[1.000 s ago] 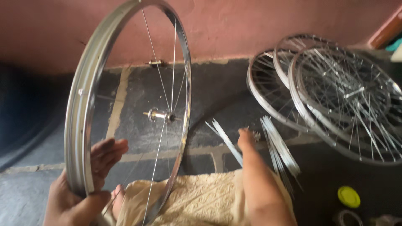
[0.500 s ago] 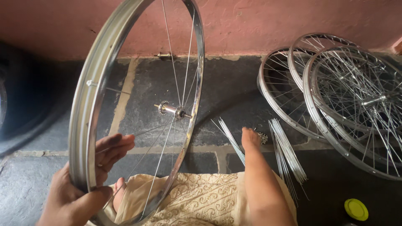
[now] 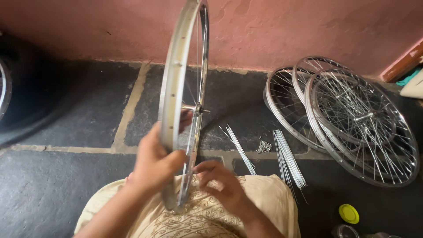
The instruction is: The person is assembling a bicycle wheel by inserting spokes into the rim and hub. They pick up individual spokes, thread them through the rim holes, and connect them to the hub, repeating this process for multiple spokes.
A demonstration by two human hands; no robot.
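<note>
A: Starting nearest: what is lying across the lap?

B: A cream patterned cloth [image 3: 264, 198] is covering the knees; the bottom of the wheel rim [image 3: 172, 101] is resting down into it.

A: And the hands?

B: The left hand [image 3: 154, 161] is gripping the rim low on its near side; its fingers are wrapping together around the metal, the thumb crossing the outer face. The right hand [image 3: 220, 183] is sitting just beside the rim's lower edge, over the cloth; its fingers are curling loosely inward toward the rim, slightly apart; whether they are pinching anything, I cannot tell.

A: Where is the rim standing?

B: It is standing upright, nearly edge-on to the camera, rising from the lap past the top of the frame; its hub [image 3: 196, 108] is showing at mid-height with only a few spokes running from it.

A: Beyond that?

B: On the dark stone floor [image 3: 75, 114], two bundles of loose spokes [image 3: 286, 158] are lying just right of the knees; a small heap of nipples [image 3: 264, 146] is sitting between them; a yellow lid [image 3: 349, 213] is lying near the right corner.

A: Farthest?

B: Three finished wheels [image 3: 352, 119] are lying overlapped against the pink wall [image 3: 286, 31]; a dark tyre [image 3: 17, 105] is curving in at the left edge.
</note>
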